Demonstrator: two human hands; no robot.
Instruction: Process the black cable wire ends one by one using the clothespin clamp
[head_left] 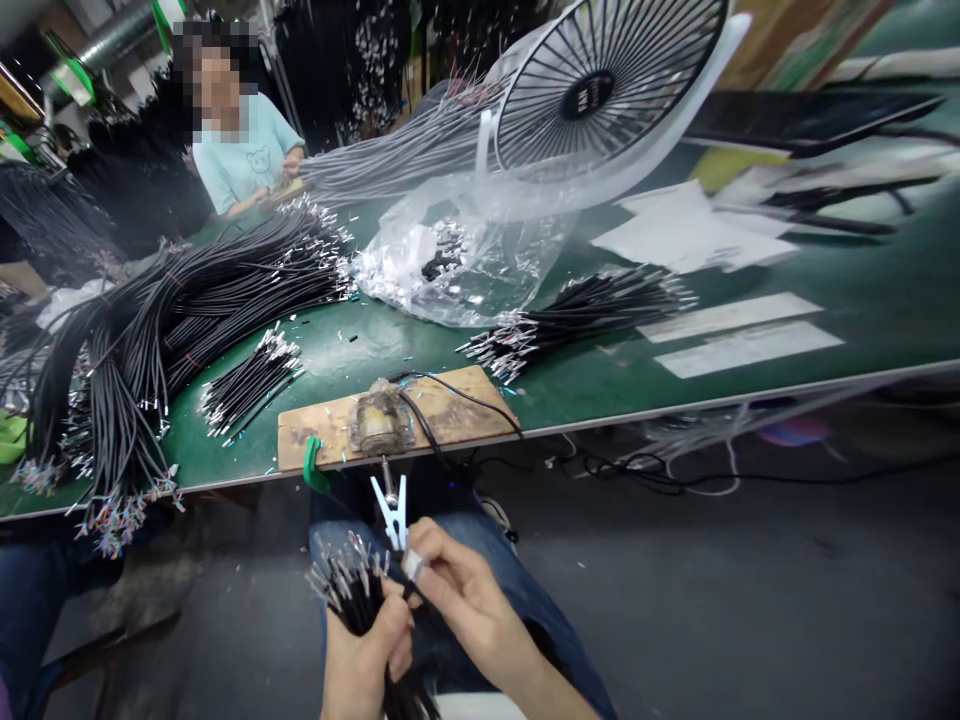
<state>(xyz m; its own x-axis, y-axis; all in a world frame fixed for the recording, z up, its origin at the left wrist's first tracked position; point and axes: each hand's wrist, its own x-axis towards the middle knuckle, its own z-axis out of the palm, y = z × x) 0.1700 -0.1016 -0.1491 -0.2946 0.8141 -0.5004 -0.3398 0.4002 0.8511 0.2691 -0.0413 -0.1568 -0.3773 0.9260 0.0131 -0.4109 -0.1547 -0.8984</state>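
Note:
My left hand [371, 645] is closed around a bundle of black cables [352, 585] whose stripped, silvery ends point up and away from me. Close beside it, my right hand [465, 590] pinches a single black cable; a small whitish piece [412, 565] shows at its fingertips, too blurred to name. Just beyond the fingers, a light blue clothespin [391, 515] sits on the metal shaft of a small motor [379, 420]. The motor is fixed to a wooden board [457, 395] at the table edge, with a green clamp [313, 465] on the board.
On the green table [585, 405] lie a short cable pile [251, 385], a large heap of long black cables [202, 290] and another bundle [577, 315]. A clear plastic bag [480, 260], a fan [600, 90] and paper strips [746, 348] are farther back. A person [244, 150] sits across.

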